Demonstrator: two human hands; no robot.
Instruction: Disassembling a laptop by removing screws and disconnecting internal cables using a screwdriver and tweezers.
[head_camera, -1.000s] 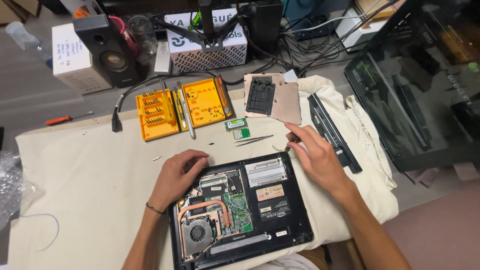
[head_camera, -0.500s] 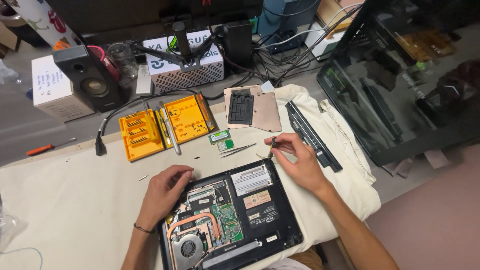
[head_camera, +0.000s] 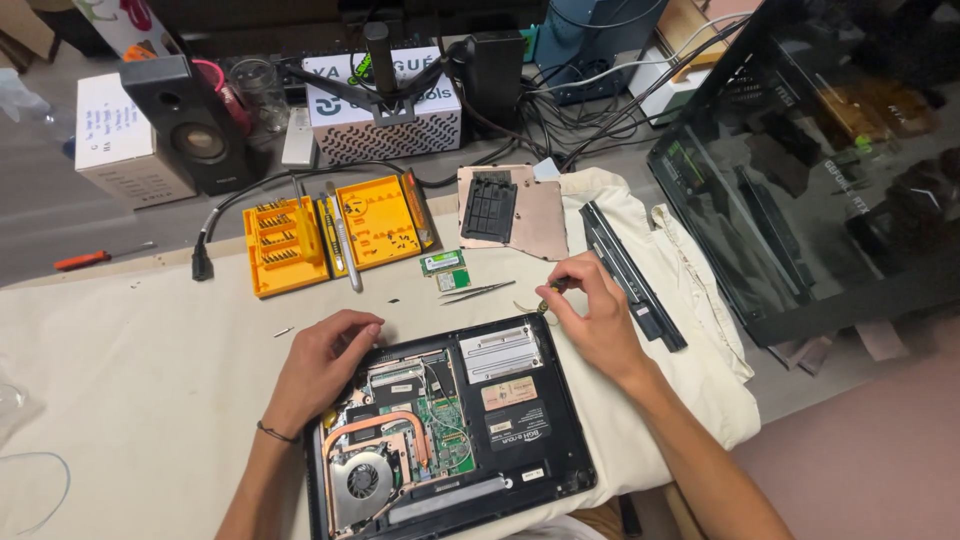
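Beside the opened laptop (head_camera: 445, 425), my right hand (head_camera: 592, 318) has come back from the cloth, fingers pinched on a small screwdriver (head_camera: 548, 295) at its top corner. Left hand (head_camera: 322, 362) stays flat, loose-fingered, steadying the laptop's left edge, holding nothing.

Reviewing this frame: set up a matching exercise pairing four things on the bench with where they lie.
Things:
1. opened laptop
2. yellow bit case
3. tweezers
4. long black battery

Places:
A. right of the right hand
B. between both hands, left hand on its corner
C. behind the left hand, lying open
D. just behind the laptop, beside small green cards

Pairs: 1-B, 2-C, 3-D, 4-A
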